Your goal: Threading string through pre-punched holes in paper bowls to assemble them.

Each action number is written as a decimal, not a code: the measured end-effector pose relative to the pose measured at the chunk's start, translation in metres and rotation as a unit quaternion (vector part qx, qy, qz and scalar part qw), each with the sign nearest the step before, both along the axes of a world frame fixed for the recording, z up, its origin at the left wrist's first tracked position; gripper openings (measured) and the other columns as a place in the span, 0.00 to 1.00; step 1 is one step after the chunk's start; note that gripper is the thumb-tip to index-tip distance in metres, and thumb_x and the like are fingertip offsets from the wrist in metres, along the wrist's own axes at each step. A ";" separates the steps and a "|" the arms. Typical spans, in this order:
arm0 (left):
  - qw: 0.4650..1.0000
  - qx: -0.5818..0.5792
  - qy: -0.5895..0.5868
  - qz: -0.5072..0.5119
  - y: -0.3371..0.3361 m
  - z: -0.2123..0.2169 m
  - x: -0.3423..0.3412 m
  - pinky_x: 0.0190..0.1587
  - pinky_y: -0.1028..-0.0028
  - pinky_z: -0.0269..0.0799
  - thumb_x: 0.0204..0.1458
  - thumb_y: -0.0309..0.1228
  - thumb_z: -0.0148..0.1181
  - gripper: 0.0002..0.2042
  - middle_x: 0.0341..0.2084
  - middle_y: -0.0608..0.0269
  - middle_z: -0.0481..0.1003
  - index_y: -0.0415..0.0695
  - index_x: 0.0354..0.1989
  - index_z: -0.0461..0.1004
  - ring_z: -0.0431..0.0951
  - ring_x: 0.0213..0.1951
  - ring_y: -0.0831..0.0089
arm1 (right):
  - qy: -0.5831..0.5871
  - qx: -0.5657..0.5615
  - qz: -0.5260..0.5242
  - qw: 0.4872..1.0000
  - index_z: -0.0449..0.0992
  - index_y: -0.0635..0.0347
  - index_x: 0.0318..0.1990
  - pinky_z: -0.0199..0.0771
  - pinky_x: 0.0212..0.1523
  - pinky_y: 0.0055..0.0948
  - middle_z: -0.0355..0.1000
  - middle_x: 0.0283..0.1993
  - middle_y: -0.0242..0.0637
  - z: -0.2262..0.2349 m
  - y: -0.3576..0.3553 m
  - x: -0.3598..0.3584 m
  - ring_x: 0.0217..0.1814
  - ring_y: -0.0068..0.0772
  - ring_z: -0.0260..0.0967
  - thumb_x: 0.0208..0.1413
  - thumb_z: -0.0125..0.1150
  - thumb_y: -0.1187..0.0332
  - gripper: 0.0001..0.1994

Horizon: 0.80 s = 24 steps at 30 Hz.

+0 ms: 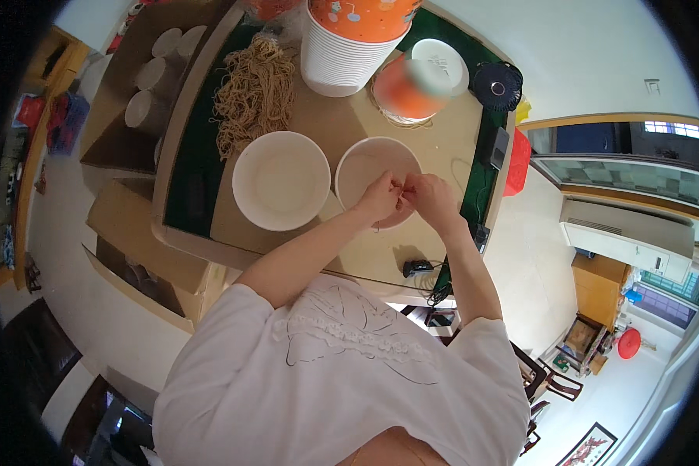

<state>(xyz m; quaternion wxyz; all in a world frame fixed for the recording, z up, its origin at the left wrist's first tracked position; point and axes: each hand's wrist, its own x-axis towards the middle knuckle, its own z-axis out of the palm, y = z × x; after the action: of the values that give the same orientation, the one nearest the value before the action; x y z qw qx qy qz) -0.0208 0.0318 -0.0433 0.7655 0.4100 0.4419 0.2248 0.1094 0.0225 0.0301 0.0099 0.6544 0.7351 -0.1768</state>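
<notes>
Over the right-hand white paper bucket (371, 159), my left hand (380, 196) and my right hand (432, 199) meet with fingertips pinched together. Whatever lies between them is too small to make out. A second white paper bucket (281, 181), its open mouth facing up, stands to the left, touching neither hand. Beyond it lies a tangled heap of tan cords (255, 97). A tall stack of orange-and-white paper buckets (342, 58) rises at the back of the table. To its right is an orange-and-white object (412, 87), partly blurred, with cord around its base.
Cardboard boxes, one (124, 128) with several white cups inside, stand left of the table. Along the table's right side are a dark round fan-like object (498, 86), a phone-like device (495, 147) and cables. A small black device (418, 268) lies at the near edge.
</notes>
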 end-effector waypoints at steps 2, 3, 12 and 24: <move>0.999 0.029 0.031 -0.010 0.000 0.008 -0.003 0.26 0.75 0.67 0.57 0.24 0.47 0.03 0.24 0.59 0.71 0.40 0.37 0.64 0.72 0.25 0.73 | 0.011 0.014 0.011 1.000 0.74 0.57 0.28 0.69 0.31 0.41 0.72 0.25 0.41 -0.006 0.000 0.004 0.30 0.46 0.70 0.43 0.60 0.67 0.06; 0.999 0.029 0.036 -0.007 0.000 0.008 -0.004 0.27 0.75 0.68 0.57 0.24 0.47 0.02 0.24 0.59 0.72 0.40 0.36 0.65 0.73 0.26 0.74 | 0.020 0.003 0.006 1.000 0.74 0.57 0.29 0.69 0.32 0.40 0.72 0.25 0.42 -0.004 0.001 0.003 0.31 0.46 0.70 0.44 0.60 0.68 0.05; 0.935 0.328 0.127 -0.035 -0.005 0.010 -0.009 0.35 0.65 0.70 0.47 0.28 0.55 0.11 0.30 0.50 0.75 0.40 0.39 0.69 0.76 0.31 0.56 | 0.111 -0.030 -0.034 0.993 0.74 0.60 0.32 0.70 0.33 0.36 0.73 0.28 0.45 0.004 0.003 0.004 0.32 0.48 0.71 0.46 0.58 0.72 0.05; 0.946 0.292 0.140 -0.009 0.000 0.011 -0.010 0.33 0.61 0.69 0.49 0.28 0.53 0.05 0.24 0.50 0.74 0.40 0.27 0.68 0.75 0.30 0.53 | 0.099 -0.025 0.022 0.995 0.72 0.59 0.28 0.69 0.32 0.41 0.72 0.26 0.44 0.005 -0.002 0.005 0.32 0.49 0.70 0.45 0.57 0.69 0.04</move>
<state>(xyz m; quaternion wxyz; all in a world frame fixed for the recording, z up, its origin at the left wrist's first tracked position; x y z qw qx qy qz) -0.0310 0.0323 -0.0319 0.5451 0.6468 0.4559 0.2770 0.1141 0.0209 0.0353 -0.0429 0.6167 0.7422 -0.2586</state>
